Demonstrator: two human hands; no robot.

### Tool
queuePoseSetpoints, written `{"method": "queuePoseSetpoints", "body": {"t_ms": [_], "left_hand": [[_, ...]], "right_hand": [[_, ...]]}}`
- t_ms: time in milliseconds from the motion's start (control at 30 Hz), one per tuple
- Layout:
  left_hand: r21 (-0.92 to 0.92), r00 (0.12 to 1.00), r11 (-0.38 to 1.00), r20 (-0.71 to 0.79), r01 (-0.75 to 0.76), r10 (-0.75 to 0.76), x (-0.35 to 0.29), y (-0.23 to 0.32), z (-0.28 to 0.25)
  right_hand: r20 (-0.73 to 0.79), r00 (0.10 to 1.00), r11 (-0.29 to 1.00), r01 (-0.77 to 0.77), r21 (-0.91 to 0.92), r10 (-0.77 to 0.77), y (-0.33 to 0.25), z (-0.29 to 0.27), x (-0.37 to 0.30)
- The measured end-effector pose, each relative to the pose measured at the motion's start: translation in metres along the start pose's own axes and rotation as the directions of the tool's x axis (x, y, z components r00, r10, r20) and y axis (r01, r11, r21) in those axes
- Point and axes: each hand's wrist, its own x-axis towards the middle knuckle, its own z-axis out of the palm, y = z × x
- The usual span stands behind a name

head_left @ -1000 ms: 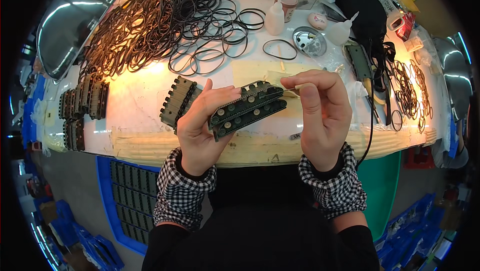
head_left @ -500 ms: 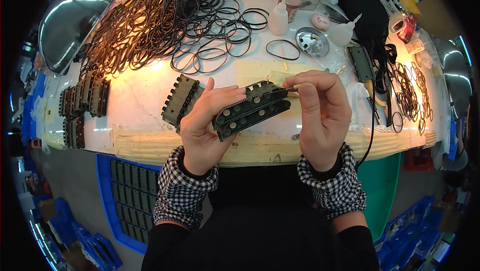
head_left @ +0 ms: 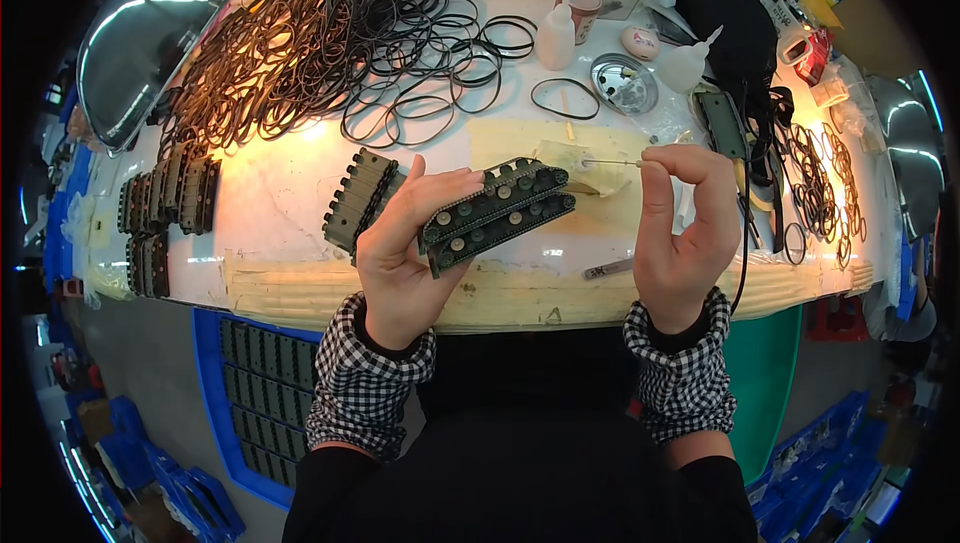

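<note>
My left hand (head_left: pixel 400 268) is closed around a pair of dark green toy tank track units (head_left: pixel 500 211), tilted up to the right, with rows of round wheels showing. Pinched between the thumb and fingertips of my right hand (head_left: pixel 685 228) is a thin metal needle-like tool (head_left: pixel 612 162), its tip pointing left, a small gap away from the track units. Another olive track block (head_left: pixel 358 201) stands on the table just behind my left hand. A small pale yellow cloth or paper patch (head_left: pixel 585 171) lies beneath the tool's tip.
A large heap of black rubber bands (head_left: pixel 290 63) covers the back left. Several track units (head_left: pixel 165 198) stand at the left. Squeeze bottles (head_left: pixel 556 38) and a round metal dish (head_left: pixel 624 85) sit at the back. Below the table edge are a blue tray (head_left: pixel 215 403) and a green bin (head_left: pixel 770 373).
My right hand has drawn back to the right with the thin tool, away from the end of the track units. My left hand has barely moved.
</note>
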Motion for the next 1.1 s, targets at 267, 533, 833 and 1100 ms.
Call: {"method": "queuePoseSetpoints", "body": {"t_ms": [267,533,833,1100], "left_hand": [[-0.019,1.000,1.000,0.003,-0.005,0.005,0.001,0.000,0.002],[-0.014,1.000,1.000,-0.002,-0.016,0.016,0.000,-0.003,0.001],[-0.026,1.000,1.000,-0.012,-0.015,0.014,0.001,-0.002,0.001],[-0.028,1.000,1.000,-0.013,0.000,-0.001,0.000,-0.002,0.001]], "right_hand": [[0.193,0.955,0.760,-0.295,0.579,0.224,-0.026,0.015,-0.011],[0.195,0.957,0.782,-0.290,0.552,0.217,-0.025,0.019,-0.013],[0.036,0.958,0.831,-0.266,0.489,0.285,-0.013,0.007,-0.006],[0.078,0.993,0.976,0.099,-0.195,-0.085,0.010,0.005,-0.003]]}}
